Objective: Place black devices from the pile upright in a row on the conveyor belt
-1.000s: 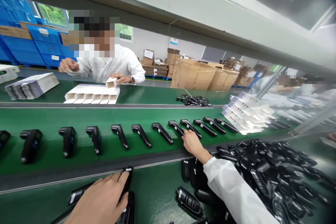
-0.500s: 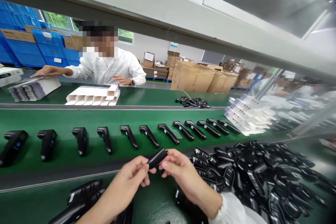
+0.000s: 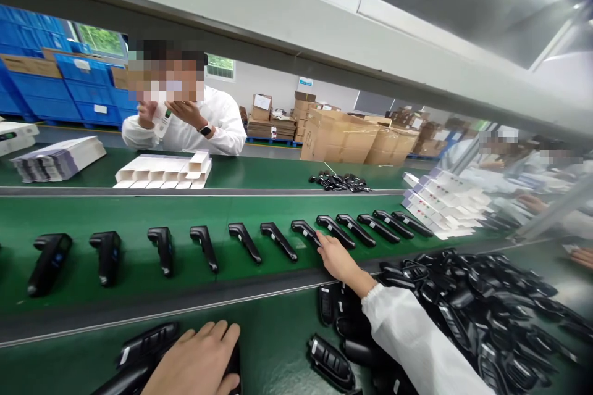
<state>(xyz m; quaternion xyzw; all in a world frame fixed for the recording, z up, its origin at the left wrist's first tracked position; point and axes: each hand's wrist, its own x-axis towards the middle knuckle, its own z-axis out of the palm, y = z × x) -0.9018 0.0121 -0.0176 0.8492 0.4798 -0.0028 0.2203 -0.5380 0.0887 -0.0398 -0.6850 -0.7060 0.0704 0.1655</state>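
My right hand reaches over the green belt with its fingers stretched out. Its fingertips touch the lower end of a black pistol-shaped handheld device in the row; the thumb is mostly hidden. At the lower left, my left hand bends over a dark handheld device, fingers on one side and thumb on the other. Much of that device is covered by the hand. Beside it lie more black devices, partly under my wrist.
Several black devices lie spaced along the belt. A large heap of black parts fills the right side. Across the belt, a person in white holds something light. White boxes and open cartons stand beyond. A beam crosses overhead.
My hands have parted; the small black piece they held is gone from them. My right hand moved up to the row, my left down. The row shifted right. The person opposite raised both hands.
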